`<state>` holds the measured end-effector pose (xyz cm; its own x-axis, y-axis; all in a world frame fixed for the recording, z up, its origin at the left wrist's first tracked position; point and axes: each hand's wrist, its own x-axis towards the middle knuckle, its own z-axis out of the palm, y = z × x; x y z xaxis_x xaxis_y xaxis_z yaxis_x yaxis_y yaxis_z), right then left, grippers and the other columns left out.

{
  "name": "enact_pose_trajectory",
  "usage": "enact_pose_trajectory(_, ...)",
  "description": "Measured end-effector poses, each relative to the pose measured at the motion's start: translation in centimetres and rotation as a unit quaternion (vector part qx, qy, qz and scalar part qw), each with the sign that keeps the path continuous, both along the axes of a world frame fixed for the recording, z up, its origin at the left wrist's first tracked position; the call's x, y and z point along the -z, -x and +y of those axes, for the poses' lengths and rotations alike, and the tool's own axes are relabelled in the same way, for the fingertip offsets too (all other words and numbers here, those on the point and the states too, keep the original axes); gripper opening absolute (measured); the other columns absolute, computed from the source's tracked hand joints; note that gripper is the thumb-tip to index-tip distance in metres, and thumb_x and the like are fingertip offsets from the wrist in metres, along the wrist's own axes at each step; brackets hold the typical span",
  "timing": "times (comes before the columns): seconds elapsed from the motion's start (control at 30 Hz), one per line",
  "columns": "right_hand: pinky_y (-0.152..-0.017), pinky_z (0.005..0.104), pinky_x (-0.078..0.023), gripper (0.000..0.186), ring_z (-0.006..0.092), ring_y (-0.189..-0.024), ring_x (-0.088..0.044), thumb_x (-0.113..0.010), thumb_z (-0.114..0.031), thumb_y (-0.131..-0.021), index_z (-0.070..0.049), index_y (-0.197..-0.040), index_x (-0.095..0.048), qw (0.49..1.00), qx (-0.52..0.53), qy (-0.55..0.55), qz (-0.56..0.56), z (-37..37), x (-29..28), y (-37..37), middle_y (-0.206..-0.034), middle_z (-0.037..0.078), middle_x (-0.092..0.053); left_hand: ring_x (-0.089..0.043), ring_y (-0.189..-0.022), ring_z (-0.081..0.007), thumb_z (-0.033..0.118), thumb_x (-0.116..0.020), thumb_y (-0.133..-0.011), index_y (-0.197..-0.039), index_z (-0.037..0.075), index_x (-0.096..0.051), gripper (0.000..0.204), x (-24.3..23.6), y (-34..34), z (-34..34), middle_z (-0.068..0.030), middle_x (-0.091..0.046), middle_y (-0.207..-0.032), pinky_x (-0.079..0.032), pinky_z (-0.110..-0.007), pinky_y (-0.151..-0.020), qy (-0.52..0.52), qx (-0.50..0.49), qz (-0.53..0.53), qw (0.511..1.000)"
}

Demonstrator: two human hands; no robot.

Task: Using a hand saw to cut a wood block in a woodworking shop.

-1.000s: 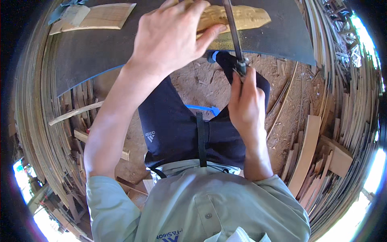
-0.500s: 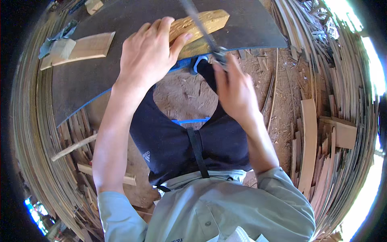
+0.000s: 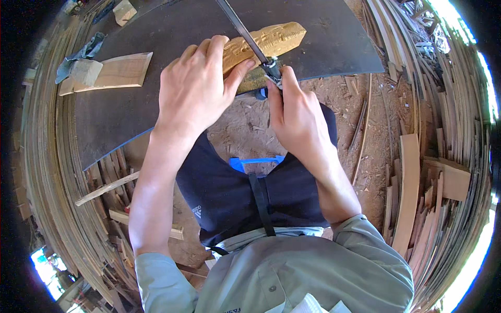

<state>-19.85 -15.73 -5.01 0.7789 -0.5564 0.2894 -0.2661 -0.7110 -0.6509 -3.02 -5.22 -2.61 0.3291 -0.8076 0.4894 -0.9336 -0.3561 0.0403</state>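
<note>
My left hand [image 3: 195, 86] is closed on a yellow-brown wooden block [image 3: 282, 37], pressing it down near the table's front edge. The block's long side has a rough, carved-looking surface. In my closed right hand [image 3: 302, 112] is a long, narrow metal file [image 3: 241, 28], its handle end wrapped in something pale and frayed. The file lies slantwise across the block, its far end pointing up and left out of view. Yellowish dust coats the table edge just below the block. My left thumb rests against the block, close to the file.
A dark table [image 3: 130, 109] spreads in front of my knees. At its left lie a curved board [image 3: 122, 68], a small wood block [image 3: 86, 72] and a crumpled grey-blue cloth [image 3: 83, 52]. Another wood offcut [image 3: 124, 11] sits farther back. Stacked wood strips [image 3: 454, 125] line both sides.
Relative to the block, my right hand and the file have shifted left and away from me. The file was blurred by motion before and is sharper now. My left hand keeps its hold.
</note>
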Motion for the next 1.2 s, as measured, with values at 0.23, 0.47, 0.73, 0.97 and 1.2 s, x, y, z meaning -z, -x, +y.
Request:
enact_pose_trajectory(0.23, -0.050, 0.0581, -0.051, 0.022, 0.0500, -0.058, -0.065, -0.059, -0.018, -0.108, -0.001, -0.106, -0.046, 0.999, 0.011, -0.046, -0.006, 1.0, 1.4, 0.8, -0.060, 0.027, -0.060, -0.076, -0.097, -0.0353, 0.049, -0.067, -0.103, -0.128, 0.004, -0.062, 0.052, -0.9, 0.5, 0.2, -0.0162, -0.076, -0.110, -0.062, -0.047, -0.082, -0.043, -0.020, 0.032, 0.998)
enact_pose_trajectory(0.47, -0.055, 0.0528, -0.051, 0.020, 0.0492, -0.068, -0.068, -0.061, -0.008, -0.105, 0.002, -0.121, -0.053, 0.993, 0.011, -0.121, 0.003, 2.2, 4.6, 9.3, -0.072, 0.026, -0.065, -0.076, -0.085, -0.0283, 0.047, -0.071, -0.101, -0.114, 0.002, -0.066, 0.047, -0.5, 0.4, 0.4, -0.0138, -0.075, -0.096, -0.064, -0.042, -0.072, -0.015, -0.007, 0.011, 1.000)
enact_pose_trajectory(0.73, -0.058, 0.0497, -0.050, 0.014, 0.0474, -0.070, -0.068, -0.064, -0.010, -0.104, 0.000, -0.105, -0.054, 0.994, 0.005, -0.039, -0.100, 0.2, 1.4, 4.9, -0.074, 0.024, -0.063, -0.075, -0.086, -0.0313, 0.043, -0.068, -0.103, -0.115, 0.003, -0.066, 0.042, -0.8, 0.2, 0.6, -0.0143, -0.075, -0.095, -0.063, -0.044, -0.075, 0.018, 0.002, 0.027, 0.999)
enact_pose_trajectory(0.97, -0.054, 0.0558, -0.053, 0.019, 0.0457, -0.059, -0.067, -0.059, -0.014, -0.105, 0.002, -0.110, -0.050, 0.999, -0.011, 0.027, -0.034, 0.2, 1.1, 0.1, -0.061, 0.024, -0.062, -0.074, -0.085, -0.0329, 0.040, -0.071, -0.100, -0.111, 0.004, -0.065, 0.038, -0.5, 0.6, 0.5, -0.0144, -0.074, -0.094, -0.061, -0.046, -0.073, 0.039, 0.013, 0.046, 0.998)
enact_pose_trajectory(1.2, -0.052, 0.0543, -0.052, 0.020, 0.0454, -0.058, -0.067, -0.059, -0.015, -0.106, 0.001, -0.106, -0.048, 0.999, -0.012, 0.021, -0.036, 0.2, 0.9, 0.2, -0.061, 0.023, -0.062, -0.074, -0.083, -0.0310, 0.040, -0.072, -0.099, -0.111, 0.004, -0.065, 0.039, -0.8, 0.7, 0.3, -0.0136, -0.073, -0.092, -0.061, -0.043, -0.071, 0.026, 0.003, 0.046, 0.999)
